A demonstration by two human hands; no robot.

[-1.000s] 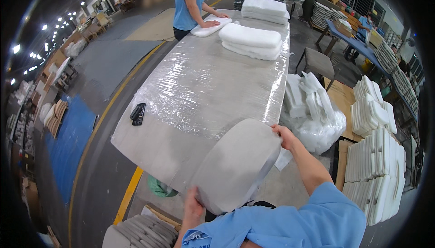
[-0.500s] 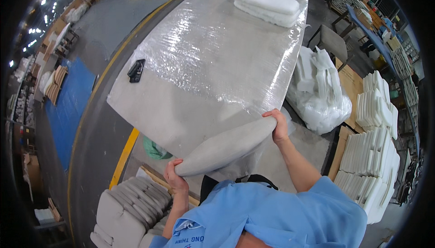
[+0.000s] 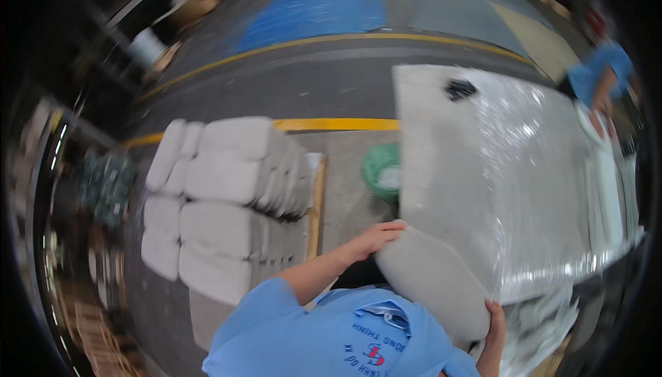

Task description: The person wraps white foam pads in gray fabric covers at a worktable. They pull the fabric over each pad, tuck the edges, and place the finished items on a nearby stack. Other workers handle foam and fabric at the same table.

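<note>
A light grey seat cushion [image 3: 434, 279] is held between my two hands, close in front of my body. My left hand [image 3: 378, 238] grips its far left end, fingers on top of the edge. At the opposite end, my right hand [image 3: 495, 322] clasps the near right edge. The cushion lies beside the corner of a large worktable [image 3: 448, 177] covered partly in clear plastic film. To my left stand several stacks of similar grey cushions [image 3: 224, 177] on a pallet [image 3: 318, 205].
A green bag or bin [image 3: 380, 170] stands on the floor between pallet and table. A small black object [image 3: 460, 89] lies on the table's far side. At the right, a co-worker [image 3: 600, 77] bends over white padding [image 3: 600, 170]. Yellow floor lines [image 3: 338, 125] run beyond.
My view has swung to the left, away from the table and toward the cushion stacks. The grey cushion has come along in both hands, off the table edge and nearer my body.
</note>
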